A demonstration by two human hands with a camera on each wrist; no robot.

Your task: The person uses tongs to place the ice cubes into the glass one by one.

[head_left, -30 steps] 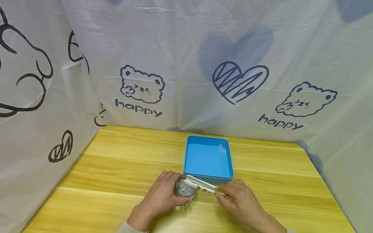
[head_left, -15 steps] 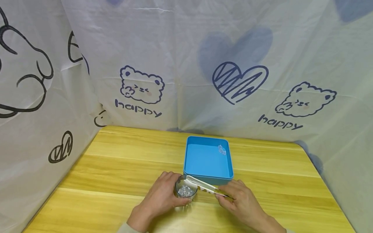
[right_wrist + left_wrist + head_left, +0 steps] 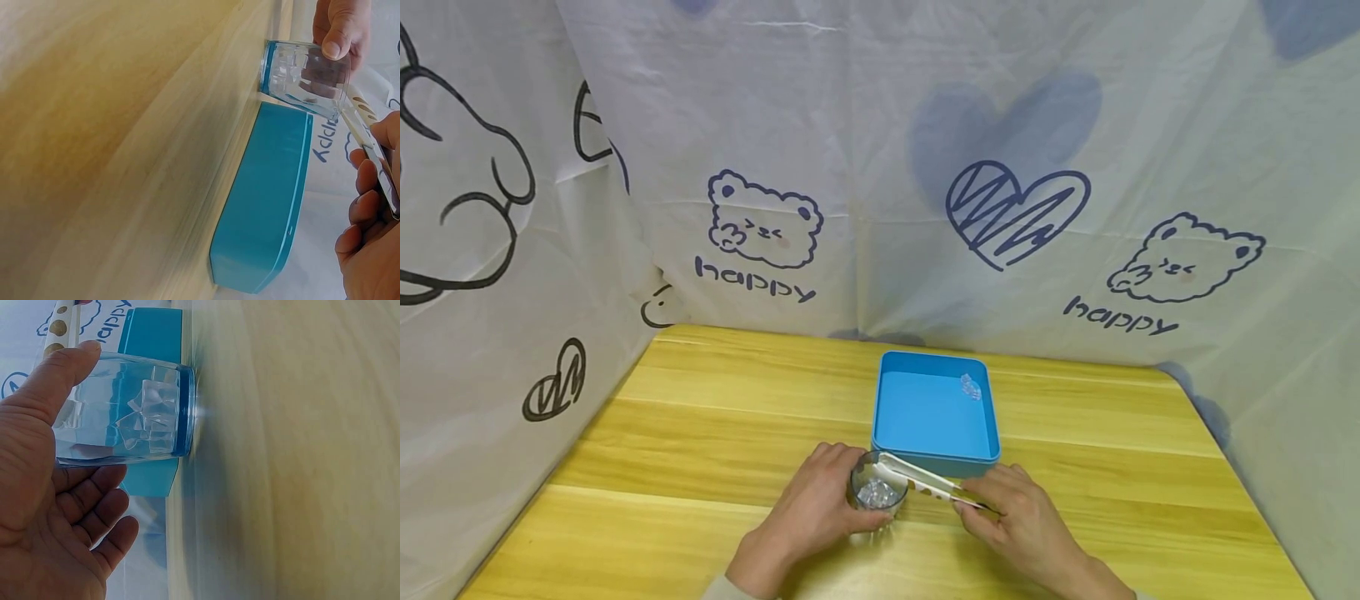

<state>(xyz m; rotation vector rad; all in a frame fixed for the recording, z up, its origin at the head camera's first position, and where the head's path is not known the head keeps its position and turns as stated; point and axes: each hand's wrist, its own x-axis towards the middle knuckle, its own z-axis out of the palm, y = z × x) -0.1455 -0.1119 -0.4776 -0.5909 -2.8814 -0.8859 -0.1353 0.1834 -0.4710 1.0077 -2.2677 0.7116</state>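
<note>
A clear drinking glass (image 3: 880,483) stands upright on the table just in front of the blue box. Clear ice-like cubes (image 3: 150,415) lie in its bottom. My left hand (image 3: 822,496) grips the glass from the left, with the thumb on the near side. My right hand (image 3: 1018,517) holds a pair of tongs (image 3: 925,479), white at the front with holes and metallic towards the hand. Their tips reach over the rim into the glass's mouth, above the cubes. Whether anything is between the tips cannot be made out.
The open blue box (image 3: 936,417) sits behind the glass, close to it. A few clear pieces (image 3: 971,387) lie in its far right corner. The wooden table (image 3: 700,433) ends at a printed curtain (image 3: 880,208) behind and at the sides.
Both hands, the glass and the tongs stay nearly where they were. The cubes in the glass seem to have settled slightly in the first half second.
</note>
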